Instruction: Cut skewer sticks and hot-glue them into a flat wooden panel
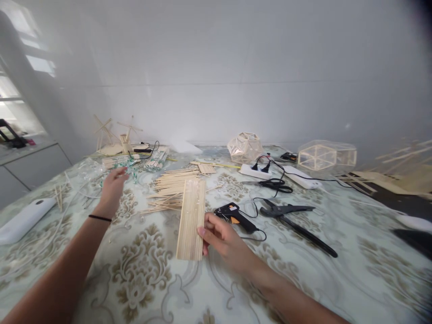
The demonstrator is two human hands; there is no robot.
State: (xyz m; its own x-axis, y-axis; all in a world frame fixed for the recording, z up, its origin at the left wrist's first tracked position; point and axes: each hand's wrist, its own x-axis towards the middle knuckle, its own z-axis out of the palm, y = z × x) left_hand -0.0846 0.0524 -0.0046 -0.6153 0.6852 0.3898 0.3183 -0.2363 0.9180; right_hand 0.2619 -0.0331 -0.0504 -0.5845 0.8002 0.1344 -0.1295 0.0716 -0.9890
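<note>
My right hand (221, 236) grips the right edge of a flat panel of thin wooden sticks (191, 220) laid side by side, holding it tilted up above the tablecloth. The thumb lies on its front face. My left hand (114, 185) is stretched out at the left with its fingers apart, nearest to the green-and-white stick wrappers (133, 174); whether the fingertips touch them I cannot tell. Behind the panel lies a spread pile of loose wooden sticks (173, 182). A black glue gun (236, 217) rests just beyond my right hand.
Right of the glue gun lie large black-handled cutters (293, 220) and black scissors (273, 184). A white power strip (254, 171) with plugs and cables sits behind. Faceted stick frames (245, 147) stand near the wall. A white oblong device (27, 220) lies at far left.
</note>
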